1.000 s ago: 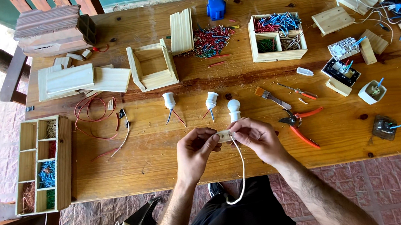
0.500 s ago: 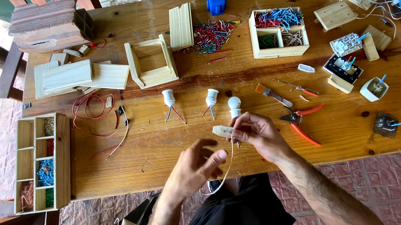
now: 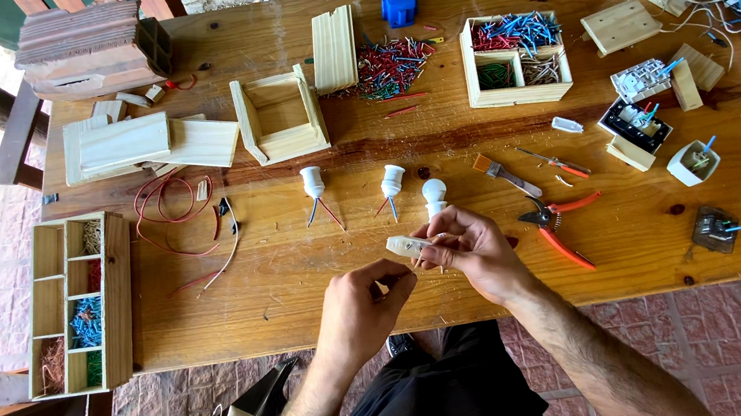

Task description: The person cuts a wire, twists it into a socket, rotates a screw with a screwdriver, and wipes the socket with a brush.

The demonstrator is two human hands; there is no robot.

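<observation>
Your left hand [image 3: 359,307] has dropped back toward you since a second ago, fingers curled, pinching the thin wire end. Your right hand [image 3: 473,247] pinches the small cream switch piece [image 3: 407,246], held just over the tabletop [image 3: 303,271] near its front edge. The two hands have parted, so the wire now runs taut between them. Beyond stand three white lamp sockets [image 3: 392,180], with orange-handled pliers [image 3: 556,224] to the right.

No packages, labels, signs or screens — only bare workbench clutter.
</observation>
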